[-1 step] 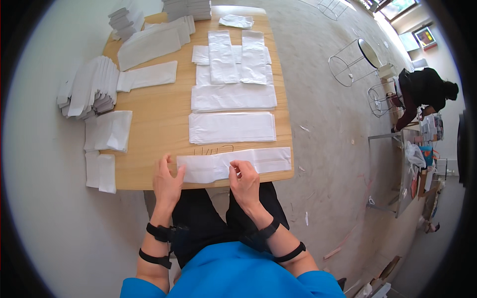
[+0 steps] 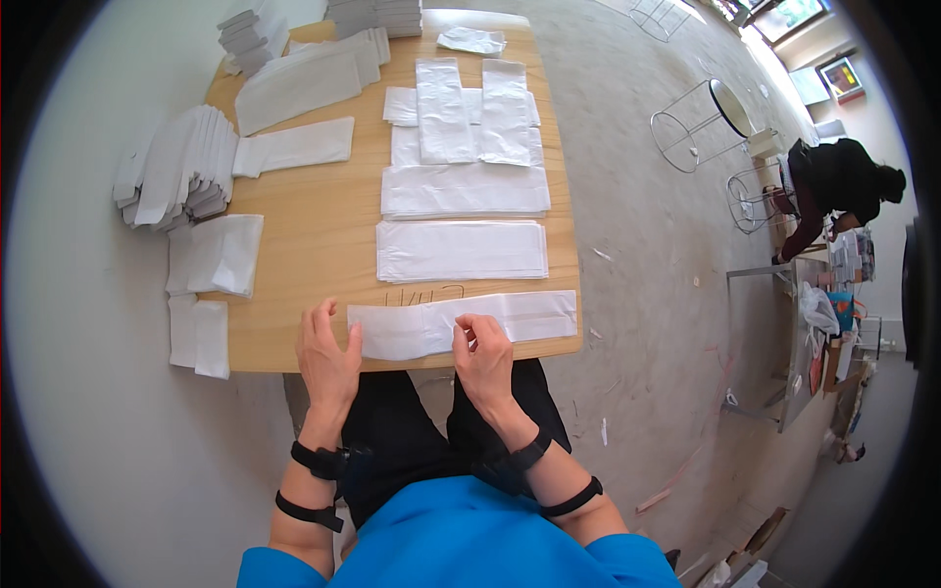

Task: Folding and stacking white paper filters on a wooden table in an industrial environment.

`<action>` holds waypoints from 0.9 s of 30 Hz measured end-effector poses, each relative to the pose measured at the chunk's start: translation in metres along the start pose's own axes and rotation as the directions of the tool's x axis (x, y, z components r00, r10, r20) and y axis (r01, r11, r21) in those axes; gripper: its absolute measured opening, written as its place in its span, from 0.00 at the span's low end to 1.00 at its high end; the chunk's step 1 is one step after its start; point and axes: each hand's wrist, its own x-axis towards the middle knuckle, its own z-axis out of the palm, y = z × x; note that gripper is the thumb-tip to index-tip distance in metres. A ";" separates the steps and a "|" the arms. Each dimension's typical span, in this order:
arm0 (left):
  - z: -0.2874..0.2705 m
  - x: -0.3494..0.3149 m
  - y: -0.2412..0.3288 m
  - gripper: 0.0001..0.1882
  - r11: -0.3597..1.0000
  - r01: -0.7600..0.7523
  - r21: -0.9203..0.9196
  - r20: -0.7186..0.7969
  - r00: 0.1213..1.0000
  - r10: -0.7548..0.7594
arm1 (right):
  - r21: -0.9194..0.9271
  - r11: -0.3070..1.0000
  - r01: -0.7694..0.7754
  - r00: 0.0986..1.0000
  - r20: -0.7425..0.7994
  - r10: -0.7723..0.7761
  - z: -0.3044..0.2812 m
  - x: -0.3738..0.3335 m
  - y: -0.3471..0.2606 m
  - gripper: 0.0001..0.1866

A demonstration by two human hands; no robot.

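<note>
A long, creased strip of folded white paper [image 2: 407, 331] lies along the table's near edge. By its left end is my left hand [image 2: 328, 361], fingers spread, with the thumb at the paper's end. My right hand [image 2: 484, 365] rests over the middle of the strip, fingers curled and thumb close to the forefinger. Whether a bit of paper is pinched there is hidden. Just beyond the strip, a flat stack of white folded papers [image 2: 461, 251] lies crosswise. Farther back are more stacked sheets [image 2: 461, 191], with two upright folded pieces [image 2: 444, 110] on top.
On the left of the wooden table [image 2: 314, 220] lean bundles of white folded paper [image 2: 186, 167], with shorter piles [image 2: 225, 257] nearer me. Stools [image 2: 727, 106] stand on the floor at right. Another person [image 2: 845, 181] bends beside a cluttered metal table [image 2: 799, 343].
My left hand has shifted slightly left and its fingers have spread a little. The right hand and the paper strip look nearly unchanged.
</note>
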 end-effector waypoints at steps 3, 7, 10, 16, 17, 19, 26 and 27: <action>-0.004 -0.012 0.015 0.13 0.970 -0.223 -0.101 0.059 0.971 0.230 | -0.049 0.997 -0.052 0.998 0.022 0.053 0.011 0.001 -0.004 0.05; 0.017 -0.024 0.017 0.13 0.911 -0.387 -0.141 0.122 0.906 0.404 | -0.149 0.989 -0.013 0.999 0.048 0.020 0.028 -0.002 0.000 0.09; 0.035 -0.027 -0.004 0.13 0.913 -0.385 -0.137 0.151 0.903 0.403 | -0.357 0.931 0.073 0.995 0.096 -0.040 0.041 -0.003 -0.005 0.15; 0.041 -0.032 -0.012 0.15 0.917 -0.373 -0.139 0.168 0.904 0.393 | -0.516 0.851 0.095 0.992 0.116 -0.041 0.050 -0.004 0.000 0.14; 0.041 -0.032 -0.010 0.15 0.918 -0.372 -0.141 0.167 0.905 0.392 | -0.519 0.849 0.096 0.992 0.117 -0.041 0.051 -0.004 0.003 0.14; 0.041 -0.033 -0.007 0.15 0.923 -0.364 -0.128 0.155 0.911 0.381 | -0.548 0.826 0.128 0.992 0.088 -0.095 0.052 -0.005 0.011 0.11; 0.031 -0.027 0.001 0.13 0.921 -0.365 -0.136 0.138 0.914 0.382 | -0.224 0.968 -0.111 0.994 -0.032 0.107 0.008 0.015 -0.005 0.05; 0.031 -0.027 0.002 0.13 0.916 -0.360 -0.178 0.125 0.915 0.384 | -0.187 0.966 -0.176 0.984 -0.005 0.178 -0.005 0.019 -0.007 0.06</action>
